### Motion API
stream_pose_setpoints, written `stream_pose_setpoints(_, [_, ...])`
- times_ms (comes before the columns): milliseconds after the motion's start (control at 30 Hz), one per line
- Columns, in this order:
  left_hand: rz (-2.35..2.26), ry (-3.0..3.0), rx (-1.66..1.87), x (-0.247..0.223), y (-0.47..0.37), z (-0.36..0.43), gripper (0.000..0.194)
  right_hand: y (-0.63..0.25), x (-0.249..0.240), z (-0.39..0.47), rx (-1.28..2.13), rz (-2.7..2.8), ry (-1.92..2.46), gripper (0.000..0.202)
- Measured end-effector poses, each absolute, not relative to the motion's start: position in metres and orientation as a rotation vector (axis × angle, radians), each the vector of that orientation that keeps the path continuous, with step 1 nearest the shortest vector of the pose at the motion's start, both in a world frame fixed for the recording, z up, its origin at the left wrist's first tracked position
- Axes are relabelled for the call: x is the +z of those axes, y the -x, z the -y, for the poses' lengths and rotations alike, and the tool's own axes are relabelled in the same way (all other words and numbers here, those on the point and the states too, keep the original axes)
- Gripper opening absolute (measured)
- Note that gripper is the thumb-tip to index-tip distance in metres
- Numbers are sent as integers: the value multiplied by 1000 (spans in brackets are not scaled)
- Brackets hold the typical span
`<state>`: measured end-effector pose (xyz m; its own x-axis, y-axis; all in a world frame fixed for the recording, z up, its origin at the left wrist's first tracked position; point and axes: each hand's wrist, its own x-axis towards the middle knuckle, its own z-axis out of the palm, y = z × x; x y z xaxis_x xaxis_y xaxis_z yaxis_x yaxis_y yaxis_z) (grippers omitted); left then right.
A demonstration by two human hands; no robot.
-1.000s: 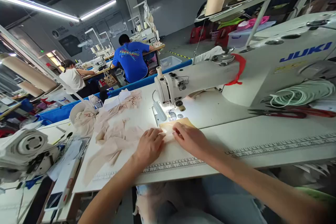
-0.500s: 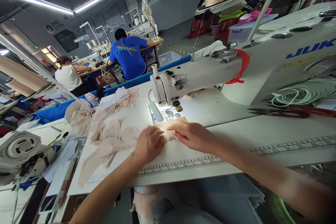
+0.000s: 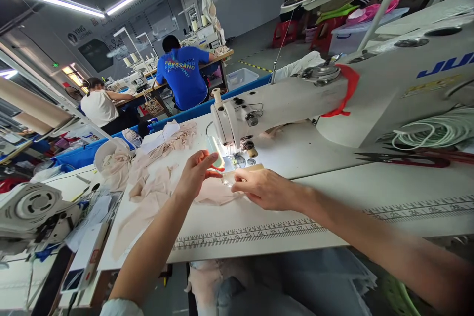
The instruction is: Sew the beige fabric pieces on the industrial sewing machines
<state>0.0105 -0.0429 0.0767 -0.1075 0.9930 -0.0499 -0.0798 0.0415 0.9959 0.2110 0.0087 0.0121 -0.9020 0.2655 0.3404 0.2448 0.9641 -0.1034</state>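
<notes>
A sewing machine (image 3: 281, 101) stands over the table with its needle area lit. Just left of and below the needle, my left hand (image 3: 196, 173) is raised off the cloth, thumb and fingers apart. My right hand (image 3: 261, 188) has its fingers pinched on the edge of a pale pink fabric piece (image 3: 218, 196), in front of the presser foot. A tan strip (image 3: 255, 168) lies behind the right fingers. More pink fabric (image 3: 155, 187) lies crumpled to the left.
Red-handled scissors (image 3: 414, 159) and a coil of pale cord (image 3: 437, 128) lie at the right. A printed ruler (image 3: 274, 229) runs along the front edge. Cloth fills a white container (image 3: 105, 150) at the left. Two people sit at machines beyond.
My left hand has lifted off the fabric, moved up and left, and opened. More of the pink piece shows between the hands. The right hand has shifted slightly left. The view has turned slightly.
</notes>
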Motion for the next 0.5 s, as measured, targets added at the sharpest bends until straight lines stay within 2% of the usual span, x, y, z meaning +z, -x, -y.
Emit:
stream_pose_setpoints(133, [-1233, -1092, 1285, 80, 1, 44, 46, -209, 10, -10, 75, 2756, 377, 17])
stream_pose_setpoints(233, [-1375, -1266, 1284, 60, 2, 57, 36, -211, 5, -11, 22, 2685, 368, 21])
stream_pose_setpoints(367, [-1632, -2128, 1100, 12, -11, 83, 22, -214, 1, -11, 0, 2571, 345, 28])
stream_pose_setpoints(500, [-1719, -2693, 966, -20, -23, 83, 30, -215, 0, -13, -20, 2501, 418, 30])
